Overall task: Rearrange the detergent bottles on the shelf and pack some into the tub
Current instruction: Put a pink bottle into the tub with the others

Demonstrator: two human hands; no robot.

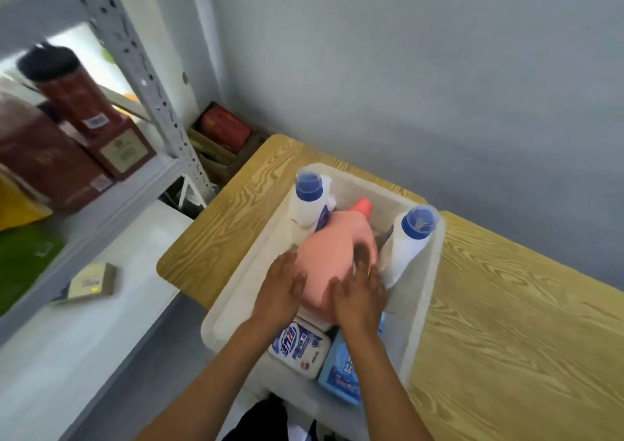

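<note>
Pink plastic detergent bottle with a coral cap (332, 255) is laid on its side atop the other contents of the white rectangular plastic tub (425, 305), probably because the floor is already taken. Left hand (282, 285) and right hand (359, 297) are pressed flat on its base end, fingers spread, apparently to seat it.

Two upright white bottles with blue caps (309, 197) are stood at the far corners. A white labelled bottle (300, 346) and a light blue bottle (341, 373) are laid beneath. Tub is set on the wood-grain tabletop (506, 322), beside the grey metal shelf (101, 204).
</note>
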